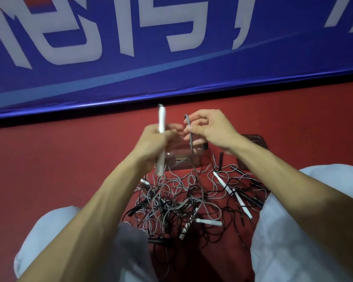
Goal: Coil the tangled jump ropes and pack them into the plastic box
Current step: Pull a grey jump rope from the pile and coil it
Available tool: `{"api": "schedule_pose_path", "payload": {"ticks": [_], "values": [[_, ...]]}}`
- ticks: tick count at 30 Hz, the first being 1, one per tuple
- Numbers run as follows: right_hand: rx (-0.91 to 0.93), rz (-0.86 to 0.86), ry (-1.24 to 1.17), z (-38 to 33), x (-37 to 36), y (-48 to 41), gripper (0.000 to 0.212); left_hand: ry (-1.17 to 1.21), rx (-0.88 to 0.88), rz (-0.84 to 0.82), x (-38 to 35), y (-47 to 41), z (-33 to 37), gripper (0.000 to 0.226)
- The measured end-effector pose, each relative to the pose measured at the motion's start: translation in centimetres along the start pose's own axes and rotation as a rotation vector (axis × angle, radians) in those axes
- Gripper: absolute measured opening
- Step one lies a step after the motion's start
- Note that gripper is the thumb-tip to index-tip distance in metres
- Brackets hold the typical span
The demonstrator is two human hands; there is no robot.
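A tangle of grey and black jump ropes (177, 202) with white and black handles lies on the red floor between my knees. My left hand (153, 139) is shut on a white handle (161, 123), held upright above the heap. My right hand (208, 129) pinches a grey rope (192, 147) that loops over my fingers and hangs down into the tangle. Behind my hands stands the clear plastic box (181, 157), partly hidden by them, with some rope visible inside.
A blue banner with white lettering (171, 58) runs along the back edge of the red floor. A dark clear lid or second box (253, 141) lies to the right behind my right wrist. My knees in light trousers (306, 231) flank the heap.
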State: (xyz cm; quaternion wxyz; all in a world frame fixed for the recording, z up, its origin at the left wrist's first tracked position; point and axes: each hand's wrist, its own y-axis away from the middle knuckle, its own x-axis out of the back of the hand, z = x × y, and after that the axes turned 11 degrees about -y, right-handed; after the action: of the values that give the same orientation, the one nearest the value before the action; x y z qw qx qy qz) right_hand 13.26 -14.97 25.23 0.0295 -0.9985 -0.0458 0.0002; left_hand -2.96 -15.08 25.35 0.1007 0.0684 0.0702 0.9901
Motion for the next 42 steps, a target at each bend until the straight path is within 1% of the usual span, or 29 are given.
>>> {"api": "schedule_pose_path", "payload": {"ticks": [1,3,6,11,15,19,21,24,27,30,32,33,35,37,39,41,42], "values": [[0.010,0.035,-0.033,-0.1,0.0,0.0,0.014,-0.073,-0.008,-0.049,-0.3,0.3,-0.2,0.017],[0.028,0.098,-0.077,-0.2,0.1,0.0,0.013,-0.129,-0.013,-0.115,-0.8,0.6,-0.6,0.017],[0.035,0.183,-0.185,-0.7,0.1,0.0,0.012,-0.197,-0.034,-0.117,-1.0,0.6,-0.9,0.017],[0.018,0.276,-0.402,-1.8,0.8,-0.2,0.010,-0.487,-0.125,-0.181,-1.1,0.6,-1.7,0.014],[-0.020,0.271,-0.597,-1.9,0.9,-0.3,0.004,-0.458,-0.156,-0.182,-1.8,0.9,-1.5,0.016],[-0.005,0.261,-0.649,-2.3,1.1,-0.5,0.010,-0.424,-0.182,-0.147,-2.3,0.7,-1.9,0.019],[-0.025,0.272,-0.721,-2.3,1.0,-0.5,0.015,-0.389,-0.192,-0.125,-2.5,0.8,-1.9,0.020],[-0.055,0.263,-0.855,-2.1,0.6,-0.5,0.010,-0.408,-0.230,-0.120,-2.7,0.8,-1.9,0.011],[-0.063,0.235,-0.887,-2.3,0.7,-0.4,0.007,-0.373,-0.211,-0.145,-2.4,0.9,-1.8,0.012],[-0.068,0.255,-0.883,-2.4,1.0,-0.5,0.003,-0.337,-0.226,-0.144,-2.4,1.1,-1.5,0.015],[-0.086,0.285,-0.841,-2.1,1.3,-0.6,0.004,-0.287,-0.257,-0.089,-2.4,1.2,-1.2,0.015],[-0.102,0.289,-0.771,-1.8,1.4,-0.7,0.005,-0.222,-0.255,-0.050,-2.3,1.2,-1.1,0.015],[-0.148,0.257,-0.526,-1.0,1.5,-0.7,0.005,-0.067,-0.217,0.033,-2.0,0.9,-0.8,0.015],[-0.188,0.192,-0.270,-0.2,1.3,-0.6,0.006,0.080,-0.158,0.092,-1.5,0.7,-0.2,0.015],[-0.212,0.124,-0.050,0.6,0.9,-0.6,0.012,0.195,-0.120,0.128,-0.6,0.4,0.3,0.016],[-0.236,0.025,0.125,1.2,0.4,-0.5,0.019,0.298,-0.099,0.163,0.2,0.2,0.6,0.015],[-0.255,-0.039,0.171,1.4,0.2,-0.5,0.023,0.347,-0.096,0.179,0.4,0.1,0.7,0.014]]}}
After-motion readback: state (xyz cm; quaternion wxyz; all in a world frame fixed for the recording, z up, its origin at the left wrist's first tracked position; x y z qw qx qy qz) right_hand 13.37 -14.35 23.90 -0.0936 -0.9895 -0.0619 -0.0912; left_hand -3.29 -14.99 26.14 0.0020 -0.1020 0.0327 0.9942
